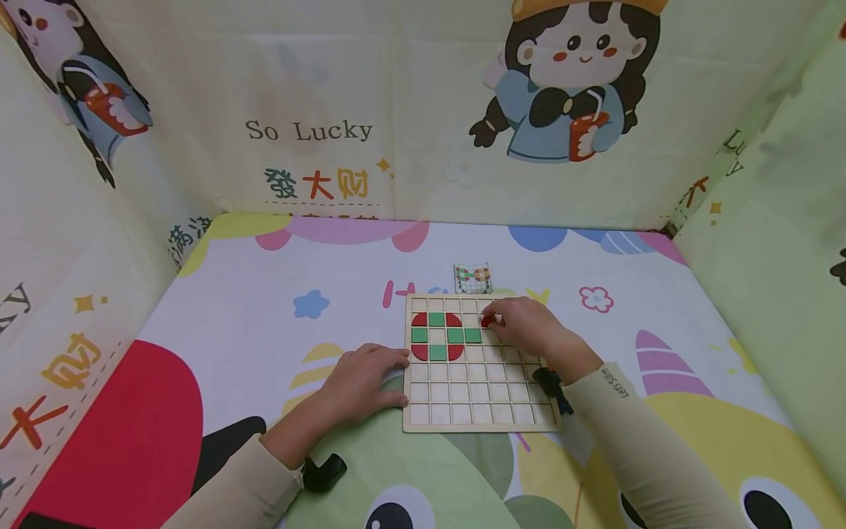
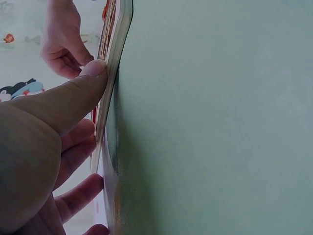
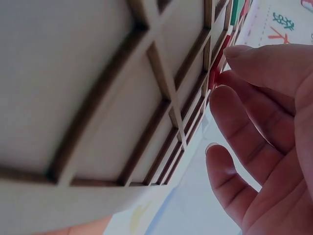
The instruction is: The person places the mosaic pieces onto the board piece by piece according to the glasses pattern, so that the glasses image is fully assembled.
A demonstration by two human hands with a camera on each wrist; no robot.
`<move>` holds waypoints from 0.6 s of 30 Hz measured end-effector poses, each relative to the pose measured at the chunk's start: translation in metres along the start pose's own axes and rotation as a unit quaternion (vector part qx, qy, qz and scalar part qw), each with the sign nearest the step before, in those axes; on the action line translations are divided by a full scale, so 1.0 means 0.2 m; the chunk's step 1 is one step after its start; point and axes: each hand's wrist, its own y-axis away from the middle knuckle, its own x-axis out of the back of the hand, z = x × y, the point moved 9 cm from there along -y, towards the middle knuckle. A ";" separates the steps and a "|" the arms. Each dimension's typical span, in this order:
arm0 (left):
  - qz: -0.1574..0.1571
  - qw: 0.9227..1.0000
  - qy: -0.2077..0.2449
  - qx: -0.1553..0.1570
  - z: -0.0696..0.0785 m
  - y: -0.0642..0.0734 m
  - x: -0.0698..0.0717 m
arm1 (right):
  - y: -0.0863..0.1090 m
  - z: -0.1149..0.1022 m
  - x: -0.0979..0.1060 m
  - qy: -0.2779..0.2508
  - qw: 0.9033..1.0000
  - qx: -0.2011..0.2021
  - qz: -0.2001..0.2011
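Observation:
A wooden grid board lies flat with several red and green tiles in its upper left cells. Red rounded tiles sit at the corners around green square tiles, and one green tile extends the middle row to the right. My right hand is over the board's upper right part. Its thumb and fingertips pinch a red tile at a cell. My left hand rests at the board's left edge; its thumb touches the rim and the fingers are extended.
A small pattern card with a red, green and orange design lies just beyond the board. The printed cloth covers the table, and patterned curtains stand around it. Black wrist straps are on both arms.

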 end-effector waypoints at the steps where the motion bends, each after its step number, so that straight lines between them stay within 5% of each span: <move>1: 0.000 1.000 0.000 0.000 0.00 0.00 0.00 | 0.00 0.00 0.00 -0.003 1.000 0.001 -0.002; 18: 0.001 1.000 0.002 -0.006 0.01 0.00 0.01 | 0.20 0.25 0.14 -0.056 0.994 -0.087 0.019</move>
